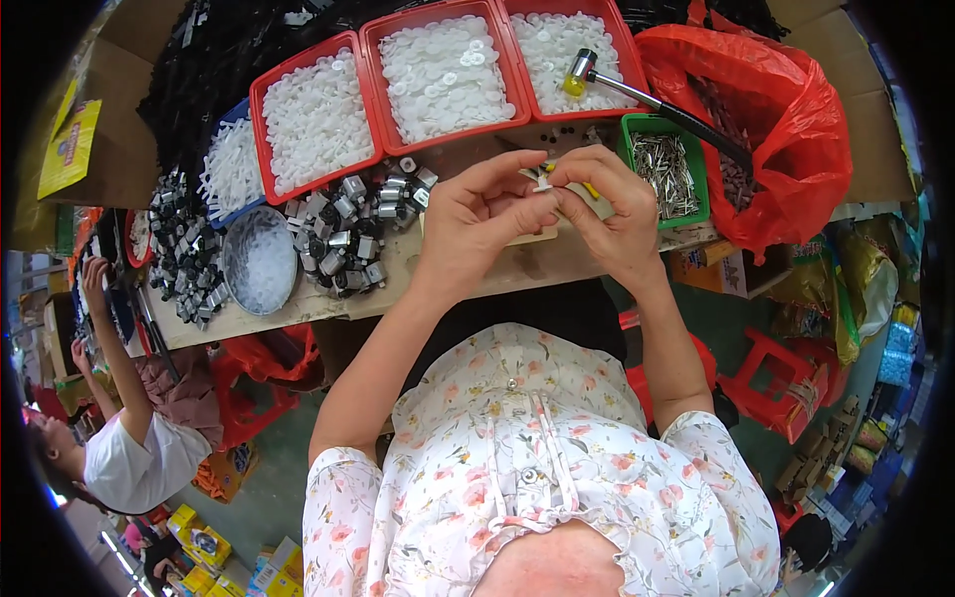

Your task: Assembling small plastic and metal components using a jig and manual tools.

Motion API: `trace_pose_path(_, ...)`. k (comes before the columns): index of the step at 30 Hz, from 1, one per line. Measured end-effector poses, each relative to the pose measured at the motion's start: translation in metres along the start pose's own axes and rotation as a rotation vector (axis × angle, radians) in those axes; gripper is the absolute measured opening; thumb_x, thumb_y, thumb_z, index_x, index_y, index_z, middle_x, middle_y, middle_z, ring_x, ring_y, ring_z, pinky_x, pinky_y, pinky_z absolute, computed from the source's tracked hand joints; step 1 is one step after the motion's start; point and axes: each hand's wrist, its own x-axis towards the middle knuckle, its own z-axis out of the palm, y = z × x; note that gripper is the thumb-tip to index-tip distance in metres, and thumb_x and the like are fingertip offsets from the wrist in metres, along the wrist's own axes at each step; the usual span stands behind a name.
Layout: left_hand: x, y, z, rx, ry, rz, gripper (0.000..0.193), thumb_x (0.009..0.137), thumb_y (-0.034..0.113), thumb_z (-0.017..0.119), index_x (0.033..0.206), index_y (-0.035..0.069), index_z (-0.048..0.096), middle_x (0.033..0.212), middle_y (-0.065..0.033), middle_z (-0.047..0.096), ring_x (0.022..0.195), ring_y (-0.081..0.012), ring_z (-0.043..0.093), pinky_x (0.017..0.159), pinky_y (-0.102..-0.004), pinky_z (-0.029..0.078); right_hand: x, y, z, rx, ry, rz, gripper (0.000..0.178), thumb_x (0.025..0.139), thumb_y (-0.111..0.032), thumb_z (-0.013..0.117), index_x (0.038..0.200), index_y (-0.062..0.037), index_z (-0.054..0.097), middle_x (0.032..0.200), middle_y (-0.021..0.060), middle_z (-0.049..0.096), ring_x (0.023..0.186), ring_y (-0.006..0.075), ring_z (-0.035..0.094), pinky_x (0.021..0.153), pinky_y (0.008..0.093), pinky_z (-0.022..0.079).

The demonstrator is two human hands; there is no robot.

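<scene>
Both my hands are raised over the table's near edge, with their fingertips meeting. My left hand [476, 221] is closed, its thumb and forefinger at a small white plastic piece [542, 184]. From the other side, my right hand [615, 204] pinches the same piece between thumb and fingers. The piece is mostly covered by the fingertips, so its full shape is hidden. Behind my right hand, a bit of something yellow and black [589, 189] shows. Metal-and-black small parts [338, 239] lie heaped left of my left hand.
Red trays of small white plastic pieces [443, 65] line the back. A hammer [657, 104] rests across the right tray and a green tray of metal pins [665, 174]. A red plastic bag [796, 129] stands right, a round bowl [261, 261] left. Another person [139, 438] works at far left.
</scene>
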Motion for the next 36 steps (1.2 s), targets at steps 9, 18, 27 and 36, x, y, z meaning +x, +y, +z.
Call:
trace_pose_path(9, -0.006, -0.008, -0.008, 0.046, 0.031, 0.077, 0.034, 0.086, -0.004, 0.074, 0.119, -0.003, 0.068, 0.099, -0.0066, 0.071, 0.087, -0.0102, 0.068, 0.073, -0.0223, 0.055, -0.002, -0.010, 0.007, -0.150, -0.056, -0.107, 0.017, 0.081, 0.005, 0.070, 0.096, 0.0019, 0.063, 0.097, 0.0140, 0.064, 0.086, 0.0291, 0.066, 0.075, 0.0339, 0.052)
trace_pose_path(18, -0.010, -0.016, -0.006, -0.039, 0.063, 0.085, 0.029, 0.086, -0.004, 0.073, 0.115, -0.005, 0.068, 0.098, -0.0090, 0.071, 0.089, -0.0144, 0.070, 0.081, -0.0269, 0.059, -0.005, -0.009, 0.007, -0.160, -0.099, -0.103, 0.017, 0.081, 0.008, 0.068, 0.096, 0.0012, 0.062, 0.097, 0.0136, 0.062, 0.087, 0.0295, 0.065, 0.073, 0.0354, 0.052)
trace_pose_path(27, -0.015, -0.022, -0.011, -0.133, 0.078, 0.037, 0.029, 0.087, -0.005, 0.071, 0.116, -0.007, 0.066, 0.106, -0.0111, 0.070, 0.092, -0.0172, 0.071, 0.084, -0.0291, 0.060, -0.006, -0.010, 0.009, -0.242, -0.116, -0.159, 0.018, 0.081, 0.008, 0.069, 0.097, 0.0010, 0.064, 0.097, 0.0131, 0.063, 0.089, 0.0285, 0.066, 0.073, 0.0343, 0.053)
trace_pose_path(36, -0.022, -0.031, -0.015, -0.236, 0.126, 0.027, 0.028, 0.087, -0.004, 0.072, 0.114, -0.005, 0.067, 0.105, -0.0102, 0.071, 0.091, -0.0146, 0.070, 0.084, -0.0267, 0.058, -0.012, -0.007, 0.025, -0.079, -0.047, -0.073, 0.014, 0.083, 0.001, 0.068, 0.095, -0.0010, 0.062, 0.098, 0.0132, 0.062, 0.086, 0.0329, 0.063, 0.074, 0.0400, 0.050)
